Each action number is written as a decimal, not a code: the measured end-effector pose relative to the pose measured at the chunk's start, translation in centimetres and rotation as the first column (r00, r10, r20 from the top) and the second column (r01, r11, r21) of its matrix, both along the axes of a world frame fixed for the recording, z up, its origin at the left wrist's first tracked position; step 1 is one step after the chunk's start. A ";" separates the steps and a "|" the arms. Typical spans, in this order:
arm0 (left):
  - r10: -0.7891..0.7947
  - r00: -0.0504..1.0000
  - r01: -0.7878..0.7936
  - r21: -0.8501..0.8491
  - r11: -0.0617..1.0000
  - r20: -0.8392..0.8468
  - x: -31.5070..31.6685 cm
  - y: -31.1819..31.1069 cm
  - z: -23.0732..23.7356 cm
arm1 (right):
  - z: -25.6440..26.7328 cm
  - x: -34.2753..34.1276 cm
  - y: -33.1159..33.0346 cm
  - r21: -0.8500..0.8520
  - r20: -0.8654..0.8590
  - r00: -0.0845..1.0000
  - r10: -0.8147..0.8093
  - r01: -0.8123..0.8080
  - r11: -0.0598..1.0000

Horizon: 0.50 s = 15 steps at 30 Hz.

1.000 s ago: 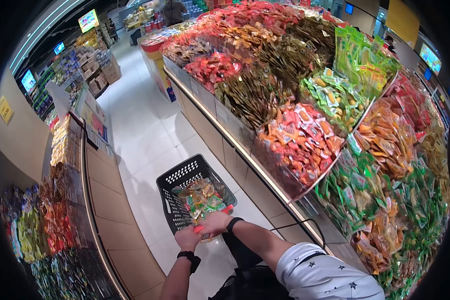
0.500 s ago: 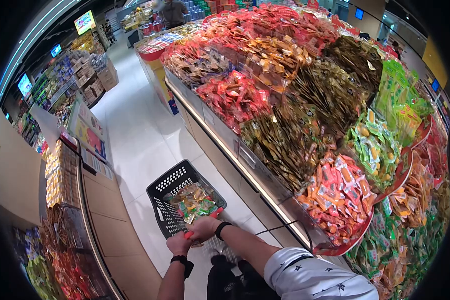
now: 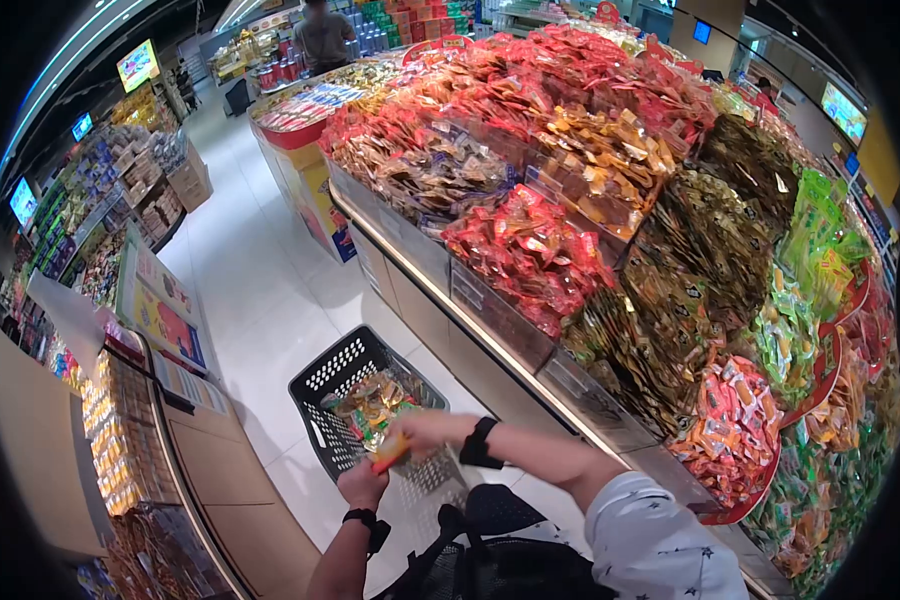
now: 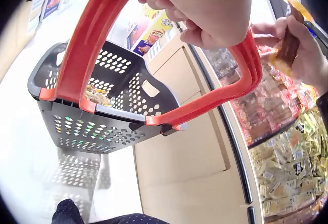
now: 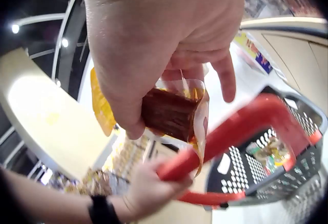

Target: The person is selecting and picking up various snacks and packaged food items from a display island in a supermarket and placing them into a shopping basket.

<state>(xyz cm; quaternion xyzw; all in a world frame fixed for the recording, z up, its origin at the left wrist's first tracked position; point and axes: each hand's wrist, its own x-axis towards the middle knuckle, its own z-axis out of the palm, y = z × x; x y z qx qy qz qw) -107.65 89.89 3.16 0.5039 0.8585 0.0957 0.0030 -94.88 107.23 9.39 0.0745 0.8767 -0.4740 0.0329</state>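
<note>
A black perforated shopping basket (image 3: 308, 402) is low over the pale floor, its red handle (image 4: 72, 55) gripped by my left hand (image 4: 205, 9). Inside it lie several plastic snack packs (image 3: 372, 398). My right hand (image 3: 432, 432) pinches a small snack packet (image 5: 171, 112) between thumb and fingers, just above the basket handle. The packet has a dark brown block in a clear wrapper with a yellow-orange part. In the right wrist view, the packet overlaps the handle. Both wrists wear black bands.
On the right, a long sloped display is heaped with red packs (image 3: 530, 255), brown packs (image 3: 680, 290) and orange-red packs (image 3: 730, 430). A lower shelf (image 3: 215, 465) runs along the left. Between them a tiled aisle (image 3: 235, 240) leads to a person (image 3: 325, 40) at the back.
The head view has shifted along the display, which shows more of its far packs. My right hand has come away from the basket handle, with the packet now visible. The left hand keeps its grip.
</note>
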 end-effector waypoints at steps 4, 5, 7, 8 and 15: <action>-0.009 0.999 0.009 0.014 1.000 -0.041 -4.0 3.3 0.4 | 13.3 3.0 12.1 0.024 -0.037 0.886 -0.462 0.463 0.886; -0.030 0.998 0.032 0.031 0.999 -0.055 -5.2 4.0 0.4 | 16.0 4.5 15.2 0.175 -0.197 0.758 -0.621 0.651 0.739; -0.023 0.998 0.025 0.032 0.999 -0.059 -7.0 4.9 0.5 | 22.3 8.4 21.1 -0.123 -0.250 0.536 -0.806 0.808 0.576; -0.030 0.998 0.034 0.068 0.997 -0.055 -7.9 5.9 0.5 | 22.3 11.4 26.2 0.049 -0.418 0.340 -0.843 0.934 0.353; -0.059 0.997 0.062 0.078 0.995 -0.047 -11.6 7.9 0.2 | 25.1 25.5 39.8 0.897 -0.395 0.491 -0.776 0.389 -0.210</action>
